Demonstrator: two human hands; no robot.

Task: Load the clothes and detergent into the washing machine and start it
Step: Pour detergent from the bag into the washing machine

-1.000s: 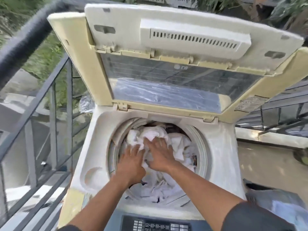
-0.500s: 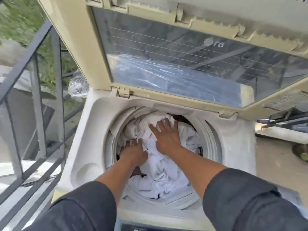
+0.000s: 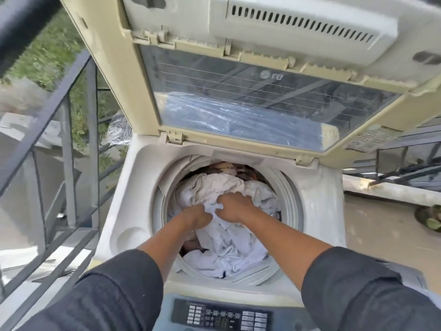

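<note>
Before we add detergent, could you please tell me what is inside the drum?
The drum holds white clothes, with darker items behind. Both hands, left hand and right hand, dig in; anything beneath is hidden.

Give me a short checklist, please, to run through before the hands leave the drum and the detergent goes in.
1. Lid raised clear of the opening: ok.
2. Clothes sit inside the drum, none draped over its rim: ok.
3. Left hand and right hand free of fabric: not ok, both are buried in the white cloth; their grip cannot be told.
4. Detergent within reach: cannot tell, none is in view.
5. Control panel unobstructed: ok.
</note>
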